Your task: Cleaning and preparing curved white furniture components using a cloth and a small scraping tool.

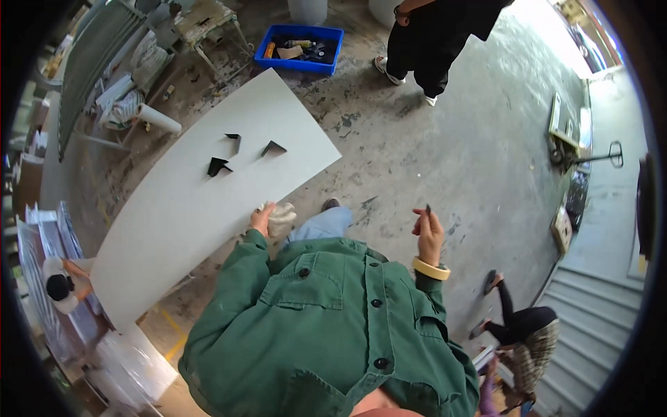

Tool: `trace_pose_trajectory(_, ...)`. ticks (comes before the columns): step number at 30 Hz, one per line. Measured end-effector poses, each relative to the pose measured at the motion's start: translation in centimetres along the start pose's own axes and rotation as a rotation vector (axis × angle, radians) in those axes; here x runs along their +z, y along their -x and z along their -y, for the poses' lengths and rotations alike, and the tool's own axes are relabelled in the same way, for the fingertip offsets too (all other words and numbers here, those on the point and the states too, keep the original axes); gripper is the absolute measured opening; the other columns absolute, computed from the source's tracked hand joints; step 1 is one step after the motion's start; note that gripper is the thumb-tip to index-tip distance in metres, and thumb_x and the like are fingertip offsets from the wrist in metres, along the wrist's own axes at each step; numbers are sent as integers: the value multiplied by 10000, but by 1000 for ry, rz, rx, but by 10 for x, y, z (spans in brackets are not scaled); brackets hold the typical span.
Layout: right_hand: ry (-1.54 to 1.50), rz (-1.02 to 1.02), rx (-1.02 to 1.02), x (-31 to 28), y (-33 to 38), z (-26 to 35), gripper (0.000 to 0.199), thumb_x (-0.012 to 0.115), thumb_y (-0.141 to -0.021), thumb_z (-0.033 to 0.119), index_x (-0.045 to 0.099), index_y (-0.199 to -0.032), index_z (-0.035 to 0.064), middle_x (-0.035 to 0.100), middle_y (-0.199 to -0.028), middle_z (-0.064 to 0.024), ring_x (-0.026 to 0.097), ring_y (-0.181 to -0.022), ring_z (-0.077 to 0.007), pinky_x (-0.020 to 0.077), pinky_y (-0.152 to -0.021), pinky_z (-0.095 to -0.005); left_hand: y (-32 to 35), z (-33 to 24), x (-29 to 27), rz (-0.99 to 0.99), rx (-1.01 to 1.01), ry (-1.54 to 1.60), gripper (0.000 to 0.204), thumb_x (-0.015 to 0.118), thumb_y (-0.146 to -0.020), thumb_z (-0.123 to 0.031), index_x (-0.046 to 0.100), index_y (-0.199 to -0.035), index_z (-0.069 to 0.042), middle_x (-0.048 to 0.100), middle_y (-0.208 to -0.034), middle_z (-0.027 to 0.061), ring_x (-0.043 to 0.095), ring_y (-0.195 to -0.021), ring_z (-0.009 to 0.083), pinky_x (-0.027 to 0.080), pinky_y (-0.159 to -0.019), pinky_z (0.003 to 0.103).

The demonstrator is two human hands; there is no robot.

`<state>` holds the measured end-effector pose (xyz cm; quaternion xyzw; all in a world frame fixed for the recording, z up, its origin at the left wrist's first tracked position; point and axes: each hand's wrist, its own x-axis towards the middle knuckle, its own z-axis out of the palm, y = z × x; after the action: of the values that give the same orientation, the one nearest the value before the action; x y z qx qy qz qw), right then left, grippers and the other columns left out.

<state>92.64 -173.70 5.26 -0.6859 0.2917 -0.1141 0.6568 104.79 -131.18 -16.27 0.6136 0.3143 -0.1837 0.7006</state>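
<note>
Cloth (281, 220), pale and bunched, sits in your left hand (260, 219), fingers curled in on it, right by the long near edge of the bench (174, 215); whether your knuckles touch that edge, you can't tell from this view. Over to your right hand (429, 240), well out past the right corner, above the floor (389, 174): thumb and fingers pinch a small dark piece (428, 209), its tip poking up, too small to name any closer. It looks light and stiff, so a fingertip pinch ought to be plenty. The cloth looks soft and limp; gather it in your palm rather than by one loose end.

And on the bench, three black shapes, none in your hands! One angle (278, 146) lies nearest the right corner, a second angle (238, 142) lies left of it, and a third angle (216, 167) sits just beside the second, nearer you. They look thin, stiff and light, perhaps slick, so take each by one leg, gently. Beyond the far corner, on the floor, sits a blue bin (299, 67).
</note>
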Motion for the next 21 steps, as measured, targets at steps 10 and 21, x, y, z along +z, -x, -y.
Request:
trace_pose_trajectory(10, -7, 94, 110, -38, -167, 10, 248, 495, -980, 204, 632, -986, -1, 479, -625, 22, 445, -550, -55, 371, -506, -212, -91, -84, 191, -34, 77, -94, 269, 758, -725, -149, 610, -898, -6, 644, -893, 77, 607, -790, 169, 486, -690, 326)
trace_pose_trajectory(21, 184, 435, 78, -39, -450, 88, 242, 483, -981, 191, 638, -979, 5, 498, -636, 20, 459, -552, -59, 378, -514, -210, -114, -53, 292, -349, 21, 75, 357, 757, -724, -151, 622, -1007, 19, 645, -944, 77, 604, -836, 175, 478, -731, 336)
